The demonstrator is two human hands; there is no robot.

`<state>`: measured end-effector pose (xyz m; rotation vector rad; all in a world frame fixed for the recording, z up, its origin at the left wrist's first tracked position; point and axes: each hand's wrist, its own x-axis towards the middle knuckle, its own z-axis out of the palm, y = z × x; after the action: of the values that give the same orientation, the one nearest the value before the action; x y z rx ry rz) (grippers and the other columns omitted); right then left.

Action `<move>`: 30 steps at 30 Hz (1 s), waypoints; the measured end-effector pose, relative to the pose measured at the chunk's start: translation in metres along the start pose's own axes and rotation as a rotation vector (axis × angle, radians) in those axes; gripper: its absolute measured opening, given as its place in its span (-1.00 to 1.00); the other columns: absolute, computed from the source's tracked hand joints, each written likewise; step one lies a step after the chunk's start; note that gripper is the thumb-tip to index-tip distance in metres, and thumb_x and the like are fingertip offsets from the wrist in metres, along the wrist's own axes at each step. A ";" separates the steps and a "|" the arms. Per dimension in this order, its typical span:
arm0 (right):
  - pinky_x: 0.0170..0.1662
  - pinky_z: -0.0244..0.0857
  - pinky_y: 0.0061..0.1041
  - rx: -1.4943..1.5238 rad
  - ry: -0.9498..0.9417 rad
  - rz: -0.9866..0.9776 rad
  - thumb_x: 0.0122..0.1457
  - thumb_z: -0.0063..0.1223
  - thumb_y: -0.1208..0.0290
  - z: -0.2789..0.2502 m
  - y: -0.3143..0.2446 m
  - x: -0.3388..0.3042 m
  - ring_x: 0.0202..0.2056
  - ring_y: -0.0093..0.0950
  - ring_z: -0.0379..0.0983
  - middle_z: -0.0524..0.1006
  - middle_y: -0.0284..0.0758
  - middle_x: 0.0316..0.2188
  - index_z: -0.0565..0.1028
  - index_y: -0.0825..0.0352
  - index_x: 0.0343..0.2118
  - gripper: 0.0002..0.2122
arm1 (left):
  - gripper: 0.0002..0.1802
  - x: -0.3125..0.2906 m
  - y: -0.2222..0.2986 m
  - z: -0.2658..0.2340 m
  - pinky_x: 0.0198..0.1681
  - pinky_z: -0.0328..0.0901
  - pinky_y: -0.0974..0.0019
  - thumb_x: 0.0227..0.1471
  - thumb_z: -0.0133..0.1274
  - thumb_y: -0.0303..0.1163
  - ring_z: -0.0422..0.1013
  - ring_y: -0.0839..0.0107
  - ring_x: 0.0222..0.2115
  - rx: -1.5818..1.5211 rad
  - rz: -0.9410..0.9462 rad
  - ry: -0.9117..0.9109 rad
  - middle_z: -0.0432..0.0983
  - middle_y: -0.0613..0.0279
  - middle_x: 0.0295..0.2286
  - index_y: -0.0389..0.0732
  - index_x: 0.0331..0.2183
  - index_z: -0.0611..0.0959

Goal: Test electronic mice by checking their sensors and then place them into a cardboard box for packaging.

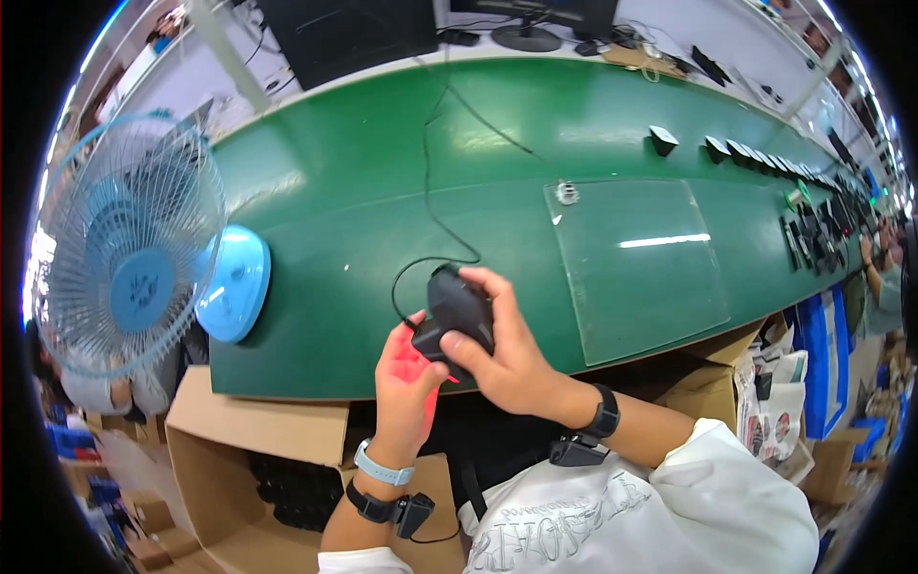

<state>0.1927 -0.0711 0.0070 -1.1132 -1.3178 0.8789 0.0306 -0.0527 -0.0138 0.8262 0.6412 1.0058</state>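
Between my two hands is a black corded mouse (461, 308) with a tall, rounded body, held above the near edge of the green table (325, 287). My right hand (507, 359) wraps its right side, thumb across the near face and index finger along the top. Beneath its lower left part, my left hand (406, 383) grips with thumb and fingers. Red light falls on the left palm and thumb. A thin black cable (427, 182) leaves the mouse by my left fingertips, loops on the table and runs to the back. The mouse's underside is hidden.
A clear plate (641, 277) lies right of my hands, a small silvery thing (567, 193) on its corner. A blue fan (143, 277) stands left. Several black pieces with white faces (741, 151) line the far right. An open cardboard box (253, 416) stands below the table, left.
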 end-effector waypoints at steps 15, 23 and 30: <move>0.25 0.13 -0.20 -0.183 -0.020 -0.247 0.12 0.34 0.38 -0.036 0.006 -0.005 0.16 -0.14 0.27 0.29 -0.02 0.14 0.24 0.33 0.14 -0.41 | -0.37 0.005 0.004 -0.002 0.16 0.27 -0.09 0.00 -0.11 -0.40 0.35 0.07 0.10 -0.329 -0.111 0.022 0.40 -0.04 0.06 -0.32 0.15 0.37; 0.10 0.20 -0.14 -0.864 -0.140 -0.363 0.02 0.31 0.35 -0.058 0.023 -0.007 0.08 -0.05 0.29 0.37 -0.08 0.07 0.41 0.30 0.03 -0.51 | -0.61 0.002 -0.002 -0.004 -0.37 0.24 0.44 -0.24 0.17 -0.73 0.28 0.52 -0.44 0.531 0.123 0.224 0.33 0.32 -0.46 -0.20 -0.33 0.42; -0.07 0.36 -0.26 -0.135 -0.132 -0.178 0.20 0.14 0.32 0.007 -0.003 -0.015 -0.16 -0.16 0.47 0.57 -0.15 -0.25 0.52 0.44 -0.32 -0.78 | -0.73 -0.006 -0.011 0.006 -0.36 0.22 0.40 -0.05 0.23 -0.44 0.24 0.54 -0.44 0.982 0.513 0.118 0.31 0.35 -0.50 -0.23 -0.39 0.43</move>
<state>0.1837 -0.0855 0.0054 -1.0363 -1.5785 0.7508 0.0382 -0.0626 -0.0192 1.8695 1.0809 1.1950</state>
